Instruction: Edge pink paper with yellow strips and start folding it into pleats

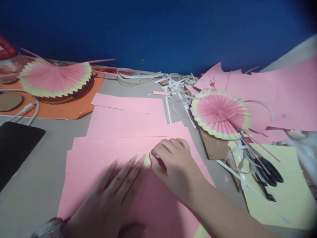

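Several pink paper sheets (94, 148) lie stacked and overlapping in front of me. My left hand (116, 191) rests flat on the top sheet with its fingers stretched out. Just beyond its fingertips, a short piece of a pale green strip (147, 161) shows on the pink paper. My right hand (173, 162) is closed at the far end of that piece, its thumb and fingers pressed together. Something small and dark peeks out at the fingertips, too hidden to name. Another bit of pale green strip (200, 231) appears at the bottom edge.
Pleated pink paper fans with green rims stand at left (55, 77) and right (220, 114). Black-handled scissors (267, 172) lie on a pale yellow-green sheet (284, 191). White paper strips (175, 84) pile up at the back. A dark flat device (19, 145) is at left, near an orange sheet (86, 105).
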Demonstrator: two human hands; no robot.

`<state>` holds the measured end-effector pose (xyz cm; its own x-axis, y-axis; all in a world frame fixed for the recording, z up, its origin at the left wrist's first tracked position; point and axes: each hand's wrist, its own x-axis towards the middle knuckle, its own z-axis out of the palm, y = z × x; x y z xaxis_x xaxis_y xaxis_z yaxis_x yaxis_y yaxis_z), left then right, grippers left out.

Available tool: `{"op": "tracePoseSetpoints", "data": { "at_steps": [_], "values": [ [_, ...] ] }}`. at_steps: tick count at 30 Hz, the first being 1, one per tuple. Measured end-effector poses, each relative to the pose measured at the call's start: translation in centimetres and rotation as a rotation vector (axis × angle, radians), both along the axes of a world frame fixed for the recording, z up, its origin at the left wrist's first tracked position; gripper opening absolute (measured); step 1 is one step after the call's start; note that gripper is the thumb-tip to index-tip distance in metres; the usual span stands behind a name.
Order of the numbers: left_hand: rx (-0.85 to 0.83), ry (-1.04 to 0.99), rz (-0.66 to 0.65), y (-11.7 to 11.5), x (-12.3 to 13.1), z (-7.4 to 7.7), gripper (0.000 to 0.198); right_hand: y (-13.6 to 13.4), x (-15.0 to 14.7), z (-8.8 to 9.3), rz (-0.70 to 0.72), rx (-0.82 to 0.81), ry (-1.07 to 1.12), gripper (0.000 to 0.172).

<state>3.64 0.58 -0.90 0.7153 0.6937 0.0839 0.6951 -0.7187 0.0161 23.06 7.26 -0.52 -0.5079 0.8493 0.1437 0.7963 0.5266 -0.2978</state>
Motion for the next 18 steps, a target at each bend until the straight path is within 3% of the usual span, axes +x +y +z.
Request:
{"op": "tracePoseSetpoints", "data": {
  "at_steps": [18],
  "values": [
    [-0.03,-0.016,-0.003,-0.09,-0.23,0.13,0.076,-0.11,0.0,0.29,0.001,-0.078,-0.005,0.013]
  ]
}}
